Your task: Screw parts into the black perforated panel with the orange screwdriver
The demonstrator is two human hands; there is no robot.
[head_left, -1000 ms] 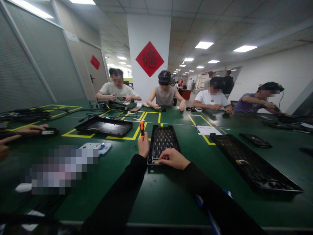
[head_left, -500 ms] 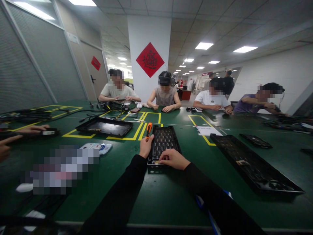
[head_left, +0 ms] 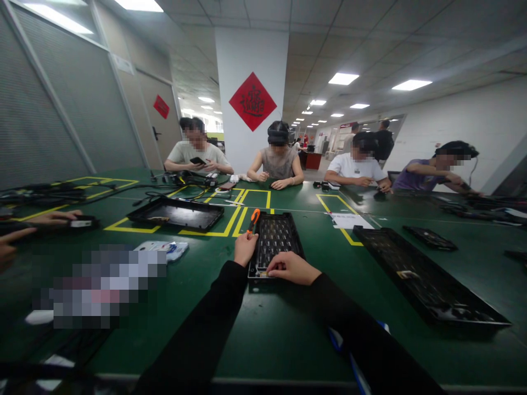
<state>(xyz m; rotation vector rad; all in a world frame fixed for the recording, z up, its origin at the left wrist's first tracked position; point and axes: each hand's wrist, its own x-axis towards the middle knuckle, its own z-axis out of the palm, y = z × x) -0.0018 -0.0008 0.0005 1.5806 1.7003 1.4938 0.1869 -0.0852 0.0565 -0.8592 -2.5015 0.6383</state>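
A black plastic housing (head_left: 278, 236) with rows of small pale marks inside lies lengthwise in front of me. My left hand (head_left: 246, 248) is at its left edge, closed around orange-handled pliers (head_left: 254, 219) whose handles point up and away; the other end is hidden in the hand. Over the housing's near right corner, my right hand (head_left: 294, 267) is closed, with thumb and fingertips pinched together. Just beside those fingertips, at the near end, sits a small tan part (head_left: 262, 272). Whatever the pinch holds is too small to make out.
A larger black housing (head_left: 428, 274) lies to the right, and a shallow black tray (head_left: 177, 213) to the far left. Clear plastic packaging (head_left: 177, 249) is left of me. A co-worker's hand (head_left: 61, 218) reaches in from the left; several people sit opposite.
The pliers' handles have tipped slightly to the right in my left hand. My right hand stays at the same corner. Across the table, the person at left now holds up a dark phone.
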